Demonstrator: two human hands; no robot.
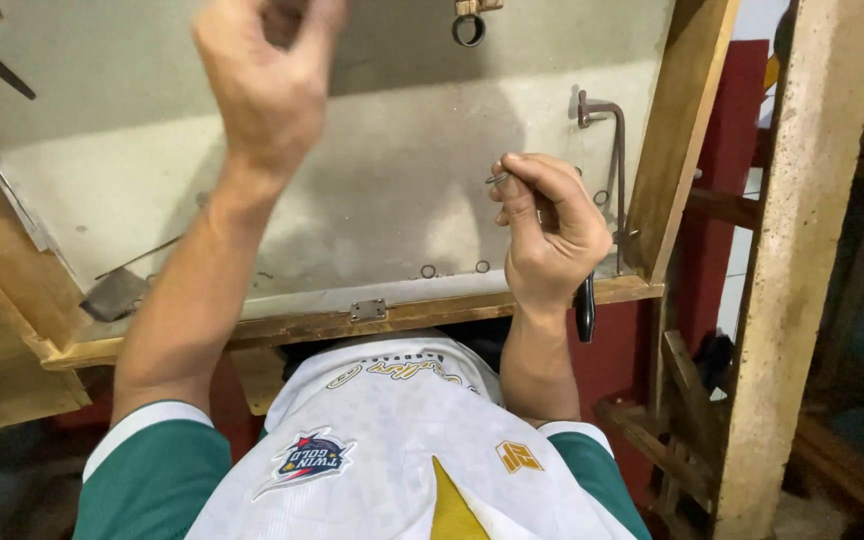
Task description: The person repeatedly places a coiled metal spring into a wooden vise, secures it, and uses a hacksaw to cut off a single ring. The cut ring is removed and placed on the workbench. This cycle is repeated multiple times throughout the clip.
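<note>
One view only, from the head camera: we look down into a shallow wooden-framed tray [687, 130] with a pale grey floor, set among rough timber posts and a red board. Our right hand [552, 235] is clamped on a dark-handled tool [585, 308], its thin metal tip poking out just left of the fingers. Our left hand [267, 80] is curled near the tray's far edge; whether it grips anything we cannot tell. Inside the tray lie small rings [429, 271], a bent metal crank [607, 150] and a flat scraper [117, 293]. A small hinge [368, 310] sits on the tray's near rail.
</note>
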